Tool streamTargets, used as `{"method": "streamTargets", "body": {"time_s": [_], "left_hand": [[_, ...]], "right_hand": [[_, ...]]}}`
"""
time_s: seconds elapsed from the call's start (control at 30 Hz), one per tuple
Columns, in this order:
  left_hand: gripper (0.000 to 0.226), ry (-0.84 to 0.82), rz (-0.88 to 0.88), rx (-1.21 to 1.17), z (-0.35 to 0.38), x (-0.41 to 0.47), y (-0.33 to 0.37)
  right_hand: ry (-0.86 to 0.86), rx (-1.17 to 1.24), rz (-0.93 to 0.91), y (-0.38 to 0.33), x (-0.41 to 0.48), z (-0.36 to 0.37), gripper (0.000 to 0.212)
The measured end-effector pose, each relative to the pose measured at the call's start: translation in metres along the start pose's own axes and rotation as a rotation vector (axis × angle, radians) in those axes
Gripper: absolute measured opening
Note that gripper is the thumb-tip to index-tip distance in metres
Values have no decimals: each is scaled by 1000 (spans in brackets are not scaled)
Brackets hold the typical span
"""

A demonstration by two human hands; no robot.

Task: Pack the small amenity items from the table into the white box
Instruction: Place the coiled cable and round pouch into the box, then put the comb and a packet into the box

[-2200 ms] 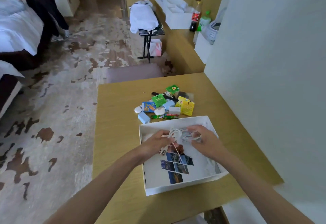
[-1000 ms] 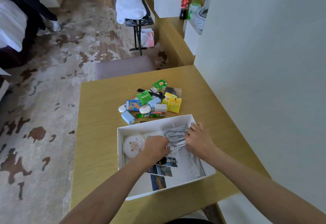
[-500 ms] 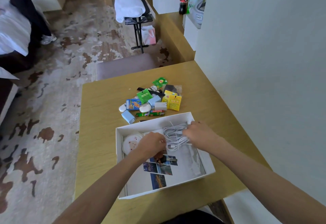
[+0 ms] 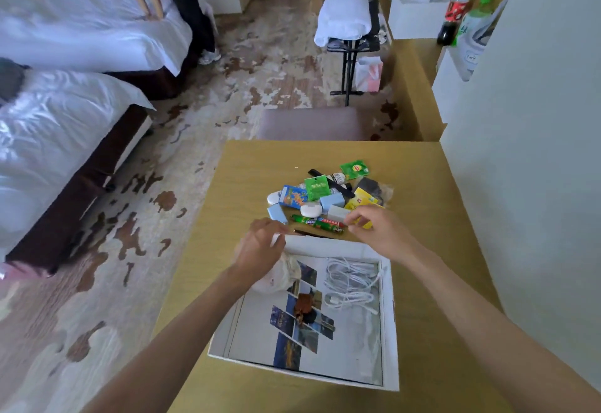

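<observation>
Hands are both at the far side of the white box [image 4: 390, 331], which stands open on the wooden table [image 4: 247, 178]. The left hand [image 4: 260, 247] is over the far-left corner of the box with its fingers curled; I cannot tell if it grips the rim or holds nothing. The right hand [image 4: 380, 230] is just past the far-right part of the rim, at the near edge of the pile of amenity items [image 4: 322, 198]. Its thumb and first finger bend toward each other beside a yellow sachet [image 4: 364, 199] and a small white block [image 4: 336, 214]; I cannot tell if they already pinch something. The pile lies on the table just beyond the far wall of the box. It has two green sachets [image 4: 317, 186], a blue packet [image 4: 293, 196], pale blue blocks [image 4: 277, 213], a white oval piece [image 4: 311, 209], a black comb [image 4: 328, 178] and a green and red tube [image 4: 320, 223], which is the nearest to the box. Inside the box, a coiled white cable [image 4: 351, 282] lies in the far-right part, and a round white pouch [image 4: 283, 277] lies in the far-left part, partly hidden under the left wrist. A small brown thing [image 4: 304, 303] sits near the middle of the box, on a sheet printed with photos [image 4: 302, 331] that covers the bottom.
</observation>
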State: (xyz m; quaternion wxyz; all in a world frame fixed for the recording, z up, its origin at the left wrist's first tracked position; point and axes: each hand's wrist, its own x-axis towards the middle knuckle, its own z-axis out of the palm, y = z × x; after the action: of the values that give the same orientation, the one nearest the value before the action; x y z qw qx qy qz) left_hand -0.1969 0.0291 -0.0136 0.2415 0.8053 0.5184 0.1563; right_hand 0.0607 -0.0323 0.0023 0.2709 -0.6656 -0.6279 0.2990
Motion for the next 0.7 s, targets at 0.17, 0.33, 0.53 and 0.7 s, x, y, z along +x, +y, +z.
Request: {"method": "streamTargets", "body": {"time_s": [0.17, 0.33, 0.53, 0.7], "left_hand": [[19, -9, -138, 4, -5, 22, -16], [21, -71, -185, 46, -7, 64, -40], [21, -306, -72, -29, 11, 118, -68], [22, -410, 101, 50, 33, 139, -71]], "right_hand": [[-212, -172, 53, 16, 55, 22, 19], [-389, -469, 62, 13, 107, 55, 28], [-487, -881, 57, 18, 139, 88, 24], [-494, -1054, 34, 22, 145, 95, 26]]}}
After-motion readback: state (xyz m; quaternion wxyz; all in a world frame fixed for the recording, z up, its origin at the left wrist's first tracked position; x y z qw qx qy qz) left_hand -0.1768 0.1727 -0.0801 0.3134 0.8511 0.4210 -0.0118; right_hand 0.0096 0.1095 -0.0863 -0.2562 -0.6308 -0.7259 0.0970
